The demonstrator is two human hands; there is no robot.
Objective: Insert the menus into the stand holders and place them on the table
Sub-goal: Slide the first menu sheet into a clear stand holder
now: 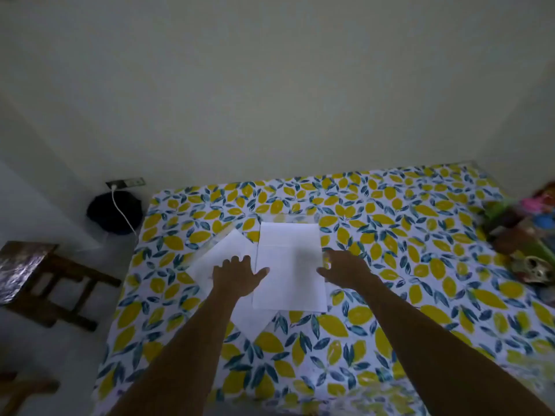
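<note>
Nearest the camera, two bare forearms are being stretched forward over a table (390,340) that is being covered by a cloth printed with yellow lemons and blue leaves.

The left hand (237,276) is being held flat with its fingers spread, palm down, over a white sheet (219,256) that is being left lying at an angle on the cloth; nothing is being gripped by it, and whether the sheet is actually being pressed cannot be told. The thumb of this hand is being extended toward the left edge of a second white sheet (289,265), which is being laid straight and is overlapping the angled one.

The right hand (345,270) is being held at the right edge of the straight sheet, fingers loosely curved and pointing left; whether the paper's edge is being pinched cannot be told in the dim, blurred view.

Just beyond the far edge of the straight sheet, a faint clear shape (295,218) is being seen, possibly a transparent stand holder, though this cannot be confirmed.

At the far right of the table, a jumble of colourful objects (522,229) is being kept. To the left, on the floor, a wooden stool (39,280) is being seen, and further back a dark round object (103,213) with a white cable (121,213) running to a wall socket (126,183).
</note>
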